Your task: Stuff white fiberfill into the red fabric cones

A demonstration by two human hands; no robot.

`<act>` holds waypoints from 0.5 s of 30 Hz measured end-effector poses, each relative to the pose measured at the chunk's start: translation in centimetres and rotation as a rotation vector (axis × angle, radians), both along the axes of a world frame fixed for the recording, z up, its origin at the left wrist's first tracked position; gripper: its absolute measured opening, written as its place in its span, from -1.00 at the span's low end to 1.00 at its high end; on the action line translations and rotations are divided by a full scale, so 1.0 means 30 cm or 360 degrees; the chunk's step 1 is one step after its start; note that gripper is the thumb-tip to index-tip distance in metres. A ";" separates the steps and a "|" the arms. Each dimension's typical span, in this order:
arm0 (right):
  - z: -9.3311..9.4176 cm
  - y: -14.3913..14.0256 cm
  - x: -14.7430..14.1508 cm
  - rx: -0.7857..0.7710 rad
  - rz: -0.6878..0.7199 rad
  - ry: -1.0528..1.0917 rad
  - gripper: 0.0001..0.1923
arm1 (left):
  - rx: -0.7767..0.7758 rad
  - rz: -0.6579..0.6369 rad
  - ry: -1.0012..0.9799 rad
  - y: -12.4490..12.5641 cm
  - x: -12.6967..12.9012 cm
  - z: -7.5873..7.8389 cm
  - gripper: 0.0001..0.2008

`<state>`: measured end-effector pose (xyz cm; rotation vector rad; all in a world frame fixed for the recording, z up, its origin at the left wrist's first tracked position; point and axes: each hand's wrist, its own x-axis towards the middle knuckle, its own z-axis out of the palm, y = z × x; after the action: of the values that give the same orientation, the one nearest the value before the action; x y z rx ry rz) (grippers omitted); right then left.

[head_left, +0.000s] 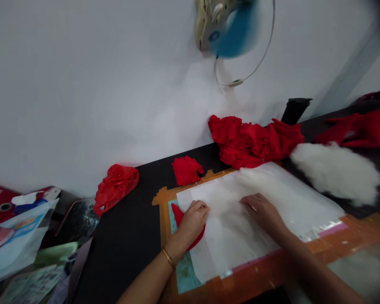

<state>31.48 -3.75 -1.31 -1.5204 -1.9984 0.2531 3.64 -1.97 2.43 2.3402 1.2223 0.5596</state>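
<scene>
Well, from where I stand, the person's left hand [193,221] is over the small red cloth piece [177,214], with its fingers curled in and the fingertips drawn near the thumb. The right hand [261,209] is just above the white sheet [221,245], fingers bent and pointing toward the left one. The light is dim and things are a little blurred, so I cannot tell whether either hand is pinching a bit of fluff or nothing at all.

The red piece lies at the left end of the sheet, partly hidden by the hand and wrist, a pointed tip showing on one side and a curved edge on the other. It looks thin, soft and very light, the sort of cloth that would fold or slide at a nudge; I'd take it by the edge between thumb and finger, keeping it flat. The sheet has a slick shine near its right end, so cloth may slip there.

Beyond the right hand sits a loose white pile of stuffing [338,171], surely almost weightless and easily pulled apart; a gentle pinch at its rim should do. A crumpled red heap of cloth [253,141] lies behind the sheet.
</scene>
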 end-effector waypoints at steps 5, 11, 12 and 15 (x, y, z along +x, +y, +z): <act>0.003 -0.038 -0.060 -0.0019 0.0125 -0.0002 -0.55 | -0.0030 0.0164 -0.0014 -0.040 0.039 -0.016 -0.83; 0.042 -0.059 -0.194 -0.0469 0.0319 0.0005 -0.50 | -0.0087 0.0044 -0.0081 -0.045 0.136 -0.048 -0.84; 0.048 -0.052 -0.192 -0.0498 0.0274 -0.0018 -0.54 | -0.0084 0.0021 -0.0088 -0.043 0.124 -0.043 -0.84; 0.055 -0.034 -0.156 -0.0487 0.0095 -0.0014 -0.49 | -0.0067 0.0068 -0.0064 -0.028 0.050 -0.018 -0.83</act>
<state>26.80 -4.76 0.35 -1.6470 -2.0865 0.6012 5.14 -2.81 1.90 2.2621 1.2566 0.5866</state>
